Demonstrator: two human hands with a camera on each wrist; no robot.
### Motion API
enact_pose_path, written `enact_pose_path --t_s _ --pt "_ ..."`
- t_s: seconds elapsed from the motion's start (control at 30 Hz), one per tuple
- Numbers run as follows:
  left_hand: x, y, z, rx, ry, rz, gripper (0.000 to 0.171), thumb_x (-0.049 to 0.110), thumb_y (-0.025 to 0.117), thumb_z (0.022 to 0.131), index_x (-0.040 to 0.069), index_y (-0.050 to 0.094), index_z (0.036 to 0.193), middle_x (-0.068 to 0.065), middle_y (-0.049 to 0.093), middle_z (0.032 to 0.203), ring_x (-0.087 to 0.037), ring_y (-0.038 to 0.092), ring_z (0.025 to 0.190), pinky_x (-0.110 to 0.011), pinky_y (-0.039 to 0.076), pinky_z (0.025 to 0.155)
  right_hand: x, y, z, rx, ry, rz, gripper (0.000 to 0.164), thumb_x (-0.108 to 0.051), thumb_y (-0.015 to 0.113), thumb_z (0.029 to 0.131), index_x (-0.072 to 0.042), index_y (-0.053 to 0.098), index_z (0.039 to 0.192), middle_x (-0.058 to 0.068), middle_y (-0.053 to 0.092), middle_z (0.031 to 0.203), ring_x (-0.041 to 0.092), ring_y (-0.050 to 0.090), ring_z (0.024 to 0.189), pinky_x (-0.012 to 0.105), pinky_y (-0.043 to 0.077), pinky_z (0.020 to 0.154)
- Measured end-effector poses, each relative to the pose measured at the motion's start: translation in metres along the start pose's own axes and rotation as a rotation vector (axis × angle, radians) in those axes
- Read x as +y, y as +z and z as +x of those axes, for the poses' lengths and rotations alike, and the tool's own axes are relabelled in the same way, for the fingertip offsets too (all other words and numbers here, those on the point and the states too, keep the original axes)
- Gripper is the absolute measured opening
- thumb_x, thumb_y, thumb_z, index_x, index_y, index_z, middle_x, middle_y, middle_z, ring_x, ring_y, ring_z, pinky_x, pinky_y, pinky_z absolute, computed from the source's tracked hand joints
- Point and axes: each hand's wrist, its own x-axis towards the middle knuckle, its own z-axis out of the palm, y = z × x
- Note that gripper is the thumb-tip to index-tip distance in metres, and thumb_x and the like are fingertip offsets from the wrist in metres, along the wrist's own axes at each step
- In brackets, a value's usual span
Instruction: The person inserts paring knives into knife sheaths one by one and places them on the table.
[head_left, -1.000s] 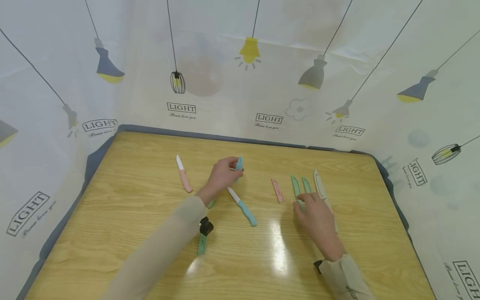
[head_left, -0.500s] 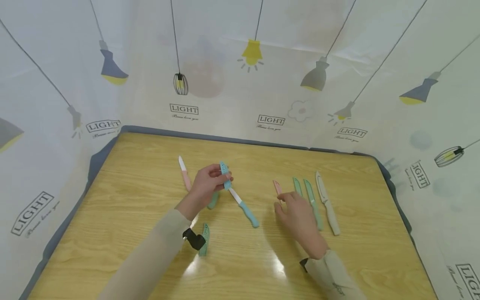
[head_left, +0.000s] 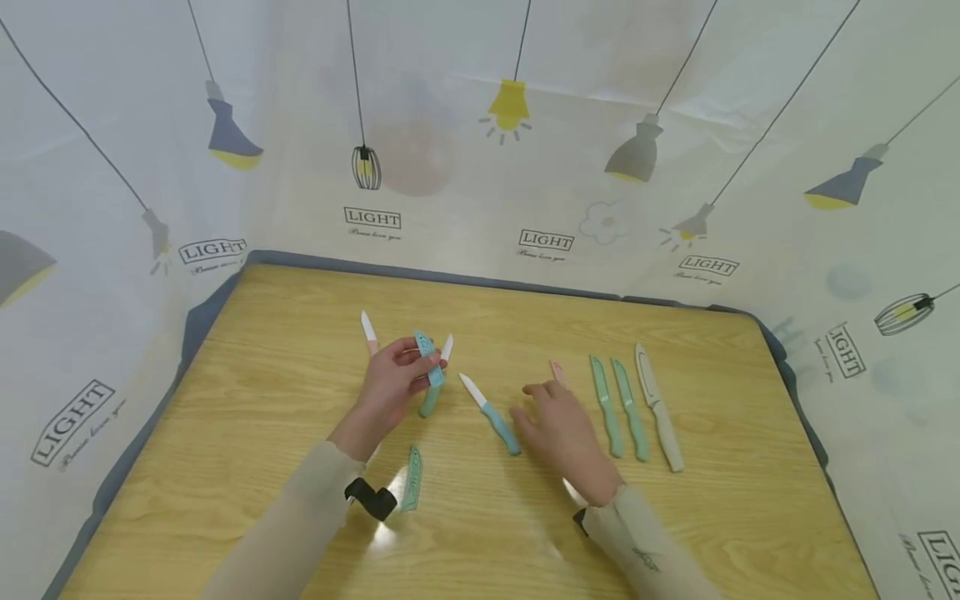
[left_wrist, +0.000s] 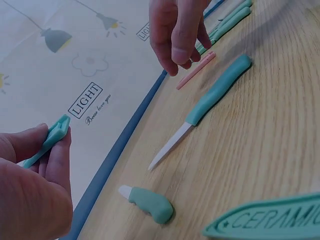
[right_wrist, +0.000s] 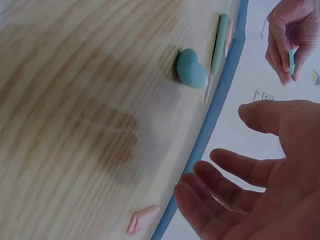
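My left hand pinches a light blue blade sheath between thumb and fingers, raised above the table. Behind it lies a bare green-handled knife, its white blade partly visible. My right hand hovers with fingers spread and loosely bent, holding nothing, as the right wrist view confirms. Between the hands rests an unsheathed knife with a blue handle and white blade. A pink sheath lies just beyond my right hand, partly hidden by it in the head view.
Two sheathed green knives and a sheathed cream knife lie side by side at right. A green sheath is near my left wrist. The bare pink knife at left is partly covered by my hand. Patterned cloth walls border the table.
My left hand has carried the blue sheath leftward and turned it. From a green knife at right, my right hand has let go and moved left, past the pink sheath, towards the blue knife.
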Motion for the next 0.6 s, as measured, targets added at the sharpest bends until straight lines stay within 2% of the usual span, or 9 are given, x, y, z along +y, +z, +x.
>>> enact_pose_path --t_s 0.27,0.43,0.6 --pt "-0.002 -0.011 -0.007 0.026 0.018 -0.041 0.049 0.001 0.065 0.089 -0.011 0.045 0.131 -0.013 0.064 0.105 -0.024 0.068 0.093 -0.029 0.058 0.081 -0.009 0.006 0.008 -0.081 0.001 -0.019 0.061 -0.045 0.057 0.094 0.003 0.056 0.131 0.019 0.057 0.121 0.031 0.056 0.107 0.043 0.053 0.087" --pt "-0.004 -0.016 -0.010 0.042 0.016 -0.065 0.049 0.000 0.065 0.089 -0.012 0.044 0.131 -0.013 0.066 0.105 -0.022 0.069 0.091 -0.029 0.057 0.082 -0.016 0.009 0.012 -0.117 0.025 -0.063 0.072 -0.052 0.055 0.092 0.004 0.050 0.137 0.022 0.051 0.130 0.039 0.050 0.115 0.049 0.048 0.093" --pt "-0.005 -0.019 -0.012 0.060 0.013 -0.083 0.049 -0.001 0.065 0.088 -0.011 0.044 0.131 -0.013 0.066 0.104 -0.021 0.069 0.091 -0.030 0.057 0.084 -0.022 0.016 0.015 -0.112 0.014 -0.115 0.077 -0.057 0.057 0.089 0.002 0.051 0.137 0.022 0.052 0.127 0.040 0.050 0.113 0.049 0.050 0.089"
